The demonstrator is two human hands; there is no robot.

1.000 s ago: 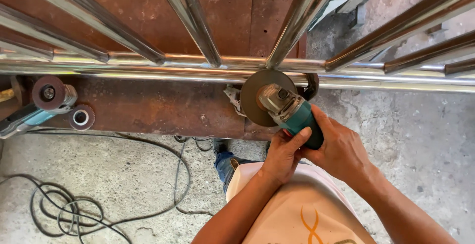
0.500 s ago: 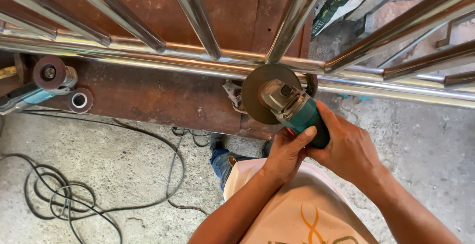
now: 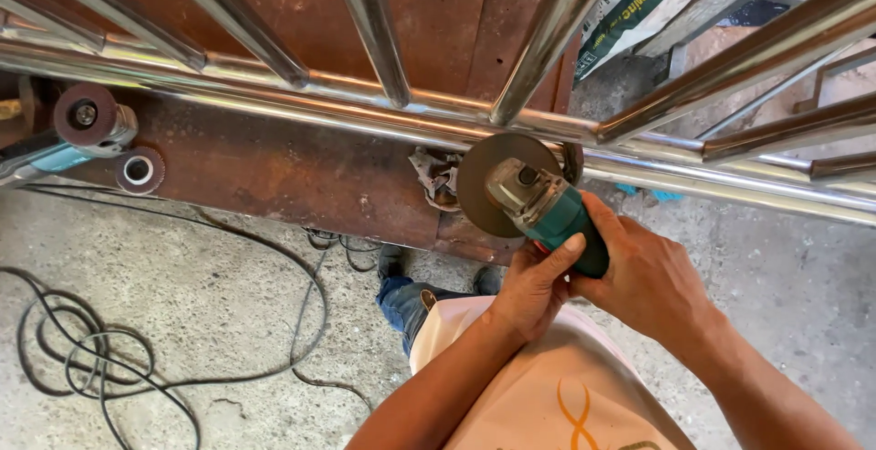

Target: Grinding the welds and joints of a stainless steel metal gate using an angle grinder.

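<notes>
A teal angle grinder (image 3: pixel 554 215) with a round grey disc (image 3: pixel 484 185) is gripped by both hands. My left hand (image 3: pixel 532 287) clasps its body from below, thumb along the side. My right hand (image 3: pixel 644 278) wraps the rear of the body from the right. The disc sits just under a joint of the shiny steel tube frame (image 3: pixel 383 103), where an upright tube meets the horizontal rails. Whether the disc touches the tube I cannot tell.
A rusty steel table (image 3: pixel 274 167) lies under the frame. A second grinder (image 3: pixel 68 130) and a loose sanding disc (image 3: pixel 139 171) rest at the left. Black cables (image 3: pixel 100 359) coil on the concrete floor. A printed sack (image 3: pixel 639 3) leans at the back right.
The view has shifted, so the frame and table appear tilted and further left. Both hands keep their hold on the grinder, which stays by the same joint.
</notes>
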